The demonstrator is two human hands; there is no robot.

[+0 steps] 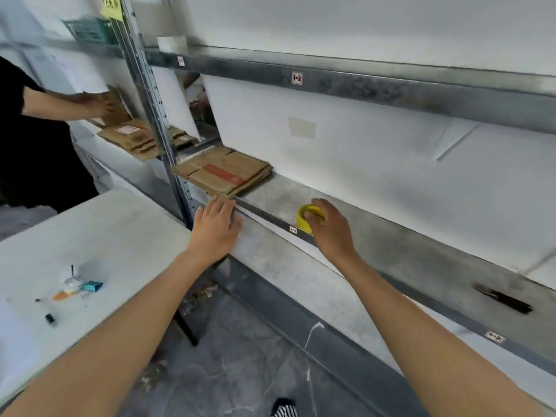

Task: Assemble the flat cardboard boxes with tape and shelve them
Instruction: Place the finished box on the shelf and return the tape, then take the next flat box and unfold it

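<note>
- Right hand (331, 227): fingers curled round the yellow tape roll (304, 212) on the shelf (391, 233).
- Left hand (215, 227): fingers straight, together, at the shelf's front edge, near the flat cardboard boxes (224, 171).

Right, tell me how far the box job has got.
Nothing looks done: no assembled box shows. In hand: the right hand grips the yellow tape roll, and the left hand is open beside the flat cardboard stack. Left: folding, taping, shelving.
</note>
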